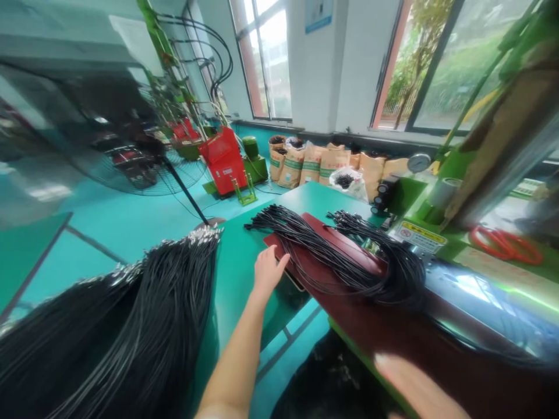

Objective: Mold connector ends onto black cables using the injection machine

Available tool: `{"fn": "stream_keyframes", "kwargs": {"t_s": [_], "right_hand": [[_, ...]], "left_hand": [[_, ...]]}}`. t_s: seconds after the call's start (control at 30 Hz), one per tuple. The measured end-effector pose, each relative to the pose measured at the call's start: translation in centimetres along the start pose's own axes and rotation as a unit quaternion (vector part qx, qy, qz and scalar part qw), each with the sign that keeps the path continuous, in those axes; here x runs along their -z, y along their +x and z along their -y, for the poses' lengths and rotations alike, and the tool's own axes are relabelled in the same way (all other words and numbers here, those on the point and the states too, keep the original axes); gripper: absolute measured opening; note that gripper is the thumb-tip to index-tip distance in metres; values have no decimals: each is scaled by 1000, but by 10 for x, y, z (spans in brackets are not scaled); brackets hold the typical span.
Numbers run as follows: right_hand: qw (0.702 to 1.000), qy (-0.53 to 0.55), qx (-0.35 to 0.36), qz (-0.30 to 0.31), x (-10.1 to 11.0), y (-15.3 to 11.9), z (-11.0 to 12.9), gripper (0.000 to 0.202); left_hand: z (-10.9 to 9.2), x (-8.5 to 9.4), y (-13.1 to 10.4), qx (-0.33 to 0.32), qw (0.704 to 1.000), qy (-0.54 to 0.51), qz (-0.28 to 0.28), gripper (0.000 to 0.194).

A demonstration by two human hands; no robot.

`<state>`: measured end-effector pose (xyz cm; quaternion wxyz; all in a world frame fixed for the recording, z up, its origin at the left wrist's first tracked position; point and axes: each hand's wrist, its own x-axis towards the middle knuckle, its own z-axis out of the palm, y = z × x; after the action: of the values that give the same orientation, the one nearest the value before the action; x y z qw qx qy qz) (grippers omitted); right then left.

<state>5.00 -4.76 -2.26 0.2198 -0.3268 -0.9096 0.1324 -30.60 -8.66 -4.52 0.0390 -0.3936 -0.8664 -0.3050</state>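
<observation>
My left hand (pixel 267 272) reaches over the green table, thumb and fingers apart, with nothing seen in it. Its fingertips are by the corner of a dark red board (pixel 349 314); whether they touch is unclear. Beside the hand lies a flat dark thing with a pale edge (pixel 293 286), partly covered by the board. A bundle of black cables (pixel 323 247) lies across the board, bending round at the right, with connector ends at the far side. My right hand (pixel 414 378), smeared by motion, is low over the board's near edge, its fingers unclear.
A large heap of black cables with silvery ends (pixel 174 279) hangs at the left of the green table (pixel 236 250). A green machine with a gauge (pixel 418 163) stands at right. Behind are a fan (pixel 140 157), a red machine (pixel 223 163) and several filled sacks (pixel 312 163).
</observation>
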Motion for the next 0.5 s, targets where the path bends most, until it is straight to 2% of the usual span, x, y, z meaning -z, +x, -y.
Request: {"fn": "stream_keyframes", "kwargs": {"t_s": [0.07, 0.13, 0.23, 0.37, 0.5], "right_hand": [[995, -6, 98, 26, -14, 41, 15, 43], [979, -67, 192, 8, -30, 81, 26, 42], [962, -158, 217, -45, -56, 121, 31, 42], [939, -229, 230, -112, -83, 130, 16, 45], [918, -223, 279, -172, -97, 131, -2, 51]], "left_hand": [[-2, -17, 18, 3, 998, 65, -14, 58], [-8, -29, 33, -1, 996, 91, 3, 62], [-26, -40, 55, 30, 996, 74, 37, 63], [-54, -55, 81, 54, 997, 18, 46, 68], [-73, -82, 104, 49, 996, 1, 76, 83]]}}
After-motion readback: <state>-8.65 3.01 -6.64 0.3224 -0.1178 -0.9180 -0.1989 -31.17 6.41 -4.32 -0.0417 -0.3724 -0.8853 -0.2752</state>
